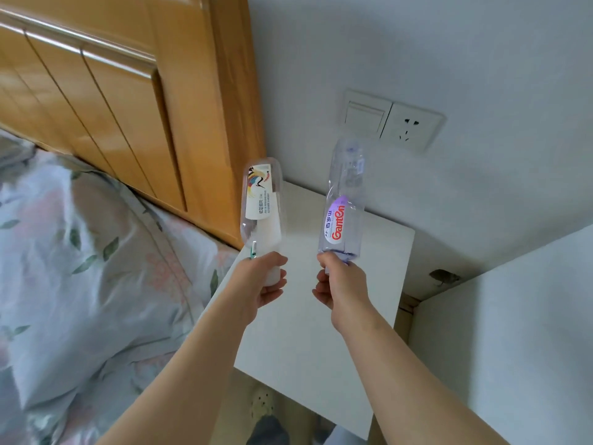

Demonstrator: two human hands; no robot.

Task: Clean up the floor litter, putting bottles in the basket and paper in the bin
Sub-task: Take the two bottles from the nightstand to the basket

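Bottles are both up off the floor, bases tilted away above the white table [305,332]: the left grip [261,281] is curled round the neck of the bird-label bottle [260,200], and the right grip [340,284] round the neck of the Ganten bottle [345,203]. Both look empty, so probably light, thin-walled, easily dented and a little slick, and the stiff neck seems the soundest hold. One label reads "Ganten" in red beside Chinese characters, the other carries a crane drawing and print too small to read; no basket shows.
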